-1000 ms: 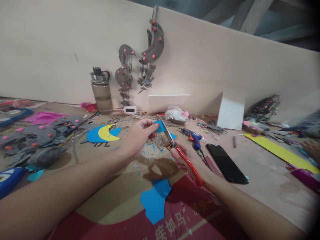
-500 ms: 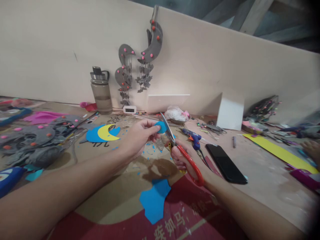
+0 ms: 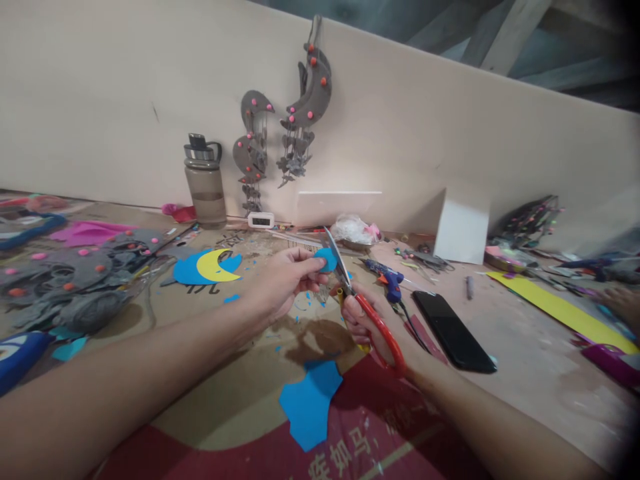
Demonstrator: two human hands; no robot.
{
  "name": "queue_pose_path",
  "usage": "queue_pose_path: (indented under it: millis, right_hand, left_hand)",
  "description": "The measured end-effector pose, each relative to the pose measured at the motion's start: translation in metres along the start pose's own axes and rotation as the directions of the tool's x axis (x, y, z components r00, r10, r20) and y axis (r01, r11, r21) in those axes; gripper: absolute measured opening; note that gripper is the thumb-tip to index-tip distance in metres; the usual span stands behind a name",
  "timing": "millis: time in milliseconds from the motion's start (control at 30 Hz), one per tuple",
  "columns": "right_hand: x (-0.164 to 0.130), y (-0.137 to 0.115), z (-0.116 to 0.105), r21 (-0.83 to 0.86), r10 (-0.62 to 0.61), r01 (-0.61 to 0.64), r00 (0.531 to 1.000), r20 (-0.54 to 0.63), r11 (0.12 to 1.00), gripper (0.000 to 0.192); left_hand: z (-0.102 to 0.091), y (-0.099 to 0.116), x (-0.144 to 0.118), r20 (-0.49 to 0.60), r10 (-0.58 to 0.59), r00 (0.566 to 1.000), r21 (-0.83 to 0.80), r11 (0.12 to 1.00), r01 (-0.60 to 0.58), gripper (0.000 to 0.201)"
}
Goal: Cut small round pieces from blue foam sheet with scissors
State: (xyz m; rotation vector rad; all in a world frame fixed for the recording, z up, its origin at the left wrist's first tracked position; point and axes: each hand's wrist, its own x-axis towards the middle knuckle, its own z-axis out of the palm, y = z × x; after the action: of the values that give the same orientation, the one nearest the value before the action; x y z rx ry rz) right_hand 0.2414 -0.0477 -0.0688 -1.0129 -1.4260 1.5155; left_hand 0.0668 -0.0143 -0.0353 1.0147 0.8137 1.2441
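Observation:
Between the fingertips of my left hand [image 3: 295, 273] is a small rounded blue piece [image 3: 327, 260], paper or felt. My right hand [image 3: 367, 320] grips red-handled scissors [image 3: 383, 327], their blades pointing up and away, against the right edge of the blue piece. Some yellow thing [image 3: 341, 298] shows beside the right fingers; I cannot tell what it is. Below the hands lies a larger blue offcut [image 3: 313, 403] on the cardboard [image 3: 225, 400]. Tiny blue scraps are scattered under the hands. Left of them, a yellow crescent [image 3: 215, 265] rests on blue pieces [image 3: 185, 268].
A water bottle [image 3: 205, 187] and a small digital clock [image 3: 261, 220] stand by the wall. Right lie a glue gun [image 3: 390, 277], a phone [image 3: 453, 330] and a yellow strip [image 3: 560, 310]. Another person's hand [image 3: 623, 303] shows at the right edge. Grey felt crafts [image 3: 90, 267] lie left.
The view has shifted slightly. Both hands stay close together, with the blue piece still against the scissor blades. A blue scrap now shows on the cardboard beside my left forearm.

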Motion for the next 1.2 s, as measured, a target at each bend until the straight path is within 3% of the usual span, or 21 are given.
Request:
queue_pose_path:
  millis: [900, 1200]
  right_hand:
    - [0.003, 0.010, -0.002, 0.058, -0.010, 0.009, 1.000, 0.014, 0.998, 0.040]
    - [-0.003, 0.001, 0.007, 0.001, 0.049, -0.049, 0.995, -0.082, 0.999, 0.049]
  left_hand:
    - [0.000, -0.005, 0.000, 0.067, -0.139, 0.988, -0.065, 0.987, 0.143, 0.011]
    - [-0.001, -0.006, 0.001, 0.079, -0.153, 0.985, -0.076, 0.984, 0.159, 0.009]
